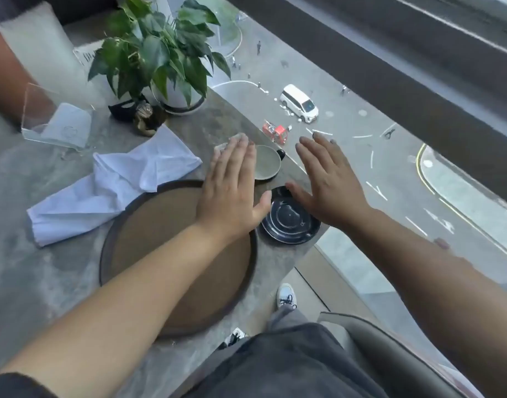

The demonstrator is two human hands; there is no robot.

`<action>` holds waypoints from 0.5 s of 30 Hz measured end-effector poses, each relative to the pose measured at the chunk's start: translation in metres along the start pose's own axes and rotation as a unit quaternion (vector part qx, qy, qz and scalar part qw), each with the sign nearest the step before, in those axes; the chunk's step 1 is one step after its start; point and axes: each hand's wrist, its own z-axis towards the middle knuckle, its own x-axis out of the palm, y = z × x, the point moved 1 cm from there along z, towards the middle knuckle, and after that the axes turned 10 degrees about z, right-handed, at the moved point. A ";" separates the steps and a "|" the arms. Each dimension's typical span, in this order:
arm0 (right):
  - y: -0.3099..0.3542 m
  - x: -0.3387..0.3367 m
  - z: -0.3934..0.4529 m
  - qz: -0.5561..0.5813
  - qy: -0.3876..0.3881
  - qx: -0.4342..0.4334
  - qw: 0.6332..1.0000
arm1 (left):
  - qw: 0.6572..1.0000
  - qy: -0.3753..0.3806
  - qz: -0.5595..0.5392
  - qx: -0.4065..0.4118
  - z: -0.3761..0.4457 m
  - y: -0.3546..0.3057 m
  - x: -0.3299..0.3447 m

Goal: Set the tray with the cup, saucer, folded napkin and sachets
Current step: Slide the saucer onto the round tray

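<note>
A round brown tray (149, 225) with a dark rim lies on the grey table, with nothing on it. A crumpled white napkin (111, 191) lies at its upper left, touching the rim. A dark saucer (289, 222) sits just right of the tray near the table edge. Beyond it stands a grey-green cup (266, 165) with a dark handle. Pale sachets (229, 142) peek out past my left fingertips. My left hand (232, 185) hovers flat and open over the tray's far rim. My right hand (329, 179) is spread open above the saucer's right side.
A potted green plant (157, 53) in a white pot stands at the back. A small bronze ornament (146, 119) and a clear acrylic holder (54, 119) with paper sit behind the napkin. The curved table edge (304, 254) drops off right beside the saucer, next to a window.
</note>
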 end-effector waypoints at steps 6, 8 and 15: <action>-0.018 0.033 -0.030 -0.003 0.076 0.040 0.996 | 0.996 0.085 -0.014 -0.008 -0.027 -0.017 0.034; -0.026 0.041 -0.036 -0.007 0.084 0.046 0.995 | 0.995 0.099 -0.016 -0.008 -0.030 -0.021 0.043; -0.052 0.076 -0.062 0.010 0.149 0.121 0.981 | 0.978 0.200 -0.037 -0.033 -0.041 -0.037 0.081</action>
